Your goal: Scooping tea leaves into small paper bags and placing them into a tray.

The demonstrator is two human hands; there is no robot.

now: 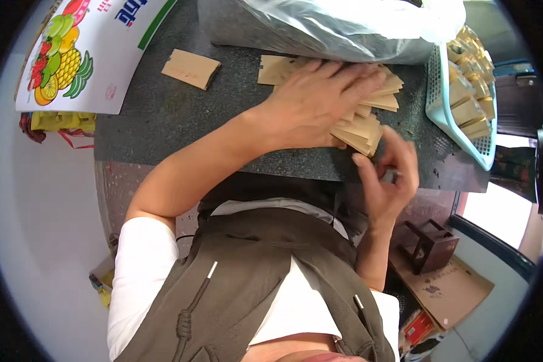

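Note:
Small flat brown paper packets (361, 131) lie in a loose, fanned pile on the dark speckled tabletop (145, 130). My left hand (311, 102) rests across this pile, palm down with fingers stretched out, and covers much of it. At the pile's near right corner is my right hand (395, 172). Its thumb and index finger are apart, close around the packet ends; whether they press on them I cannot tell. Further left, a separate brown packet or small stack (191, 69) lies by itself.
A large clear plastic bag (320, 30) stands behind the pile. On the right, a light blue basket (437, 99) holds several brown packets. A printed fruit carton (111, 72) occupies the far left. Below the table at right are a dark wooden stand (431, 247) and cardboard (458, 295).

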